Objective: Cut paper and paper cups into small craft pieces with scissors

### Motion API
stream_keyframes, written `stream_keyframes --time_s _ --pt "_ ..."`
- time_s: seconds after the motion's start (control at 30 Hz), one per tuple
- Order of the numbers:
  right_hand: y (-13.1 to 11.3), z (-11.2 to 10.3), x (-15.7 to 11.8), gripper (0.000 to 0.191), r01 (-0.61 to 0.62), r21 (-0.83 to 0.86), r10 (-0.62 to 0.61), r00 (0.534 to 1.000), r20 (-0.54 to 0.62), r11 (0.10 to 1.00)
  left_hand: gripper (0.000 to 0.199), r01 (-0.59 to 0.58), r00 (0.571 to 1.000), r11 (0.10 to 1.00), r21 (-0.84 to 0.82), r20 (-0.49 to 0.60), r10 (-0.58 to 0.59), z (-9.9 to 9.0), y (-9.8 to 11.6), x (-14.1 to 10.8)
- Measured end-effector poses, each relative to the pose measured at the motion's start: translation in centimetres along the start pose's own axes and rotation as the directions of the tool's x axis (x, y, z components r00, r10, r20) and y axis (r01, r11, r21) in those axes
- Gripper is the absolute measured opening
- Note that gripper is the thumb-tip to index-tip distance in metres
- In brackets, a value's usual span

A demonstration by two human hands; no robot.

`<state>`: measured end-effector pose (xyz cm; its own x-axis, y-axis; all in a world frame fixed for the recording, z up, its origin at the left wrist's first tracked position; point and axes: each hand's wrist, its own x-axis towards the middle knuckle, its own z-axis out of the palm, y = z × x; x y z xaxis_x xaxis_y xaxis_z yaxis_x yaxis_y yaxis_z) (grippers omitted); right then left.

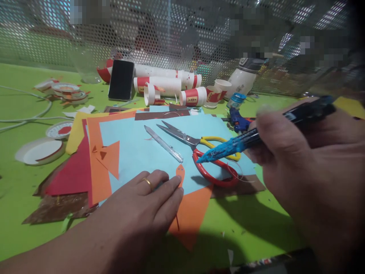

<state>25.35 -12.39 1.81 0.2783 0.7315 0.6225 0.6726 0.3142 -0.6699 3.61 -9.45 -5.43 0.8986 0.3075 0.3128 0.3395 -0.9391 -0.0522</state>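
Left grip: my left hand point(142, 205) lies flat, fingertips resting on an orange strip point(180, 171), with no pinch that I can see.
Orange strip: lies beside the near edge of the light blue sheet point(131, 160) on the green worktop point(256, 228), its dotted end showing past my fingertips. It should be light, thin and quick to crease; I'd press the middle, leaving the end free.
Blue pen point(248, 139): shows in front of the red handle of the scissors point(194, 142); I cannot tell whether its tip touches. Likely light, stiff, slightly slick; the black barrel is where to hold it.
Right grip: my right hand point(308, 163) is wrapped round that barrel.
Counts across the worktop: one phone point(121, 80), one clear pen point(164, 144), one orange strip with two dots, one pair of scissors, two standing paper cups point(211, 99), one blue pen; cups lying down overlap too much to count.
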Motion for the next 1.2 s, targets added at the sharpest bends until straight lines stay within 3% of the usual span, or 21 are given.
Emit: stream_keyframes --time_s 0.1,0.33,0.63,0.97,1.1,1.2 --pt "-0.1 0.2 0.0 0.029 0.023 -0.147 -0.035 0.996 -0.084 0.989 0.044 -0.001 1.0 1.0 -0.001 0.002 0.001 0.1 0.0 -0.1" --pt "0.2 0.5 0.1 0.021 0.042 -0.103 -0.04 0.999 0.012 0.994 0.048 0.004 1.0 1.0 -0.021 0.021 -0.004 0.3 0.1 -0.2" --pt "0.2 0.4 0.5 0.022 0.059 -0.157 -0.059 0.998 0.005 0.986 0.049 0.016 0.996 1.0 -0.019 0.091 -0.015 -0.3 0.1 -0.2" --pt "1.1 0.2 1.1 0.026 0.037 -0.107 -0.039 0.999 -0.015 0.994 0.046 -0.014 0.997 1.0 -0.01 0.082 0.015 -0.8 0.0 0.1" --pt "1.5 -0.2 1.7 0.019 0.007 0.007 -0.006 0.998 -0.069 1.0 0.039 -0.014 0.999 1.0 0.001 -0.043 0.014 -0.5 0.1 0.2" --pt "2.7 -1.1 3.3 0.019 -0.042 0.115 0.065 0.978 -0.199 0.992 0.032 -0.043 0.984 0.998 0.037 -0.172 0.049 0.4 -0.2 0.4"
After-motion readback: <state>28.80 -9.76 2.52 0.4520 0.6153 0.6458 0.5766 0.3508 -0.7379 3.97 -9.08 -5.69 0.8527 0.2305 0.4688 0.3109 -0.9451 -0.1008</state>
